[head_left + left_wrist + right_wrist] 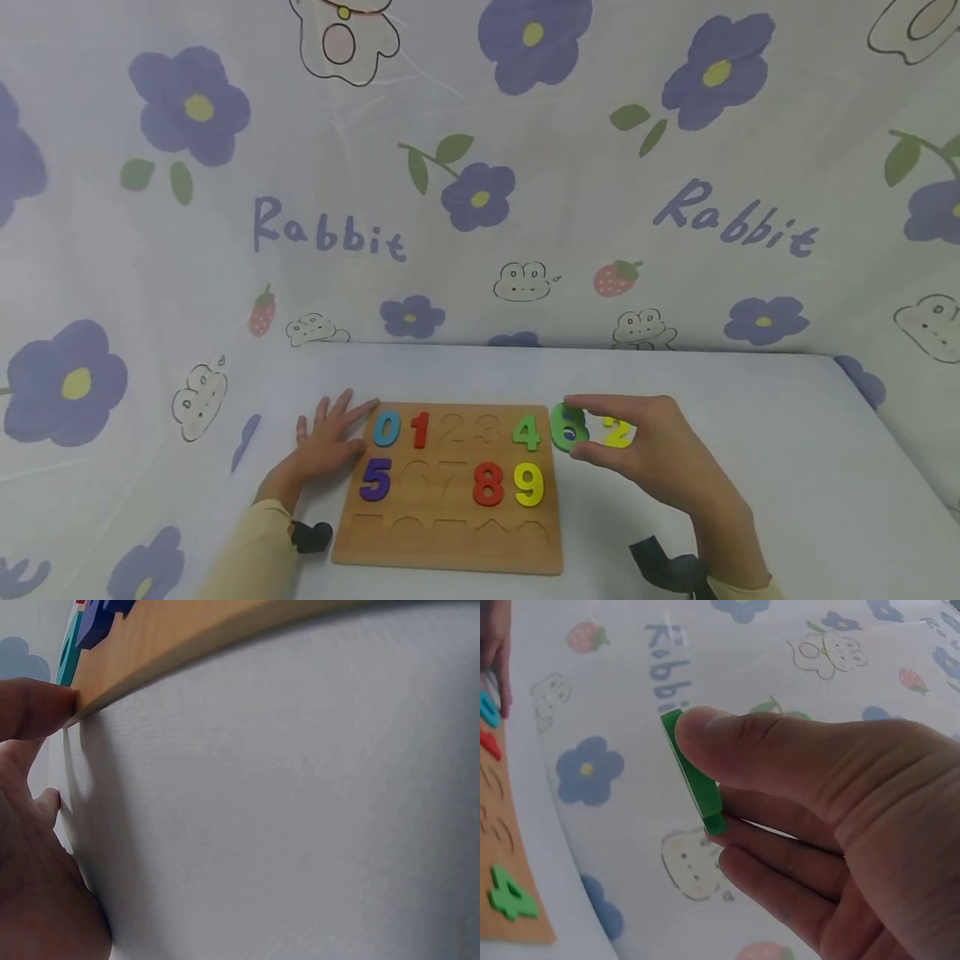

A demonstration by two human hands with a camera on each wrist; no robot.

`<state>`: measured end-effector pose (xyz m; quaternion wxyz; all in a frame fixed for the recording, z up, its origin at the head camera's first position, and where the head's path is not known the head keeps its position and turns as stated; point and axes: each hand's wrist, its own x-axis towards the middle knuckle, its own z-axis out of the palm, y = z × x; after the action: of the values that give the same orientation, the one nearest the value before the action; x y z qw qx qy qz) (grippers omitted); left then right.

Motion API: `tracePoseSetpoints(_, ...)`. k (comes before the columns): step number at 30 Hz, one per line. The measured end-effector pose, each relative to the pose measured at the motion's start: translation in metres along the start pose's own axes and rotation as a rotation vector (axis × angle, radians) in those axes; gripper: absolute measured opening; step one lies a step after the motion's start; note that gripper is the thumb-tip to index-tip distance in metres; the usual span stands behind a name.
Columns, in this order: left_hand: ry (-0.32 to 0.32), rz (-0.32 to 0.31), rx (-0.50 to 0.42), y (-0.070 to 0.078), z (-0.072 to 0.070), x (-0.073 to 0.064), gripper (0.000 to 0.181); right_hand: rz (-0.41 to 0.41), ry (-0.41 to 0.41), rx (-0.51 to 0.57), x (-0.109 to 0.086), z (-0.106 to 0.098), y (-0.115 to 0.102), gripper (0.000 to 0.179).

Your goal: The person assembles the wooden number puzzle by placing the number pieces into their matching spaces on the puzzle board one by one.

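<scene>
My right hand [663, 454] pinches a green number 6 [557, 429] between thumb and fingertips, just off the board's upper right corner. The right wrist view shows the green piece [695, 772] edge-on, under the thumb. A yellow number 2 [617, 432] shows through the gap between that hand's thumb and fingers. At the left edge of the wooden number board [450, 542], my left hand [326, 442] has its fingers spread, thumb and index finger touching the edge. In the left wrist view, the thumb [37, 709] meets the board's side [172, 656].
Seated in the board are a blue 0 [386, 429], red 1 [419, 430], green 4 [527, 433], purple 5 [375, 480], red 8 [488, 484] and yellow 9 [528, 484]. Some purple shows behind the green 6. A patterned curtain [562, 233] stands behind the white table [787, 467].
</scene>
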<state>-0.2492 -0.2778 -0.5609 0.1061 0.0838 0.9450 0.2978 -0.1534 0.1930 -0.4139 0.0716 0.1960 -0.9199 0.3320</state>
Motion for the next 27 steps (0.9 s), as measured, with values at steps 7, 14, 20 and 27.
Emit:
tracePoseSetpoints(7,0.016,0.013,-0.002,-0.006,0.004,0.002,0.073,0.002,-0.060,0.063,0.015,0.028,-0.015,0.052)
tracePoseSetpoints(14,0.003,-0.002,0.008,-0.002,0.002,0.002,0.074,-0.026,-0.108,0.147,0.028,0.051,-0.026,0.051)
tracePoseSetpoints(20,-0.013,-0.023,0.018,0.002,0.001,0.004,0.074,-0.080,-0.146,0.232,0.037,0.072,-0.031,0.048)
tracePoseSetpoints(27,0.012,0.005,0.034,-0.014,0.010,0.010,0.073,-0.117,-0.187,0.271,0.044,0.098,-0.035,0.043)
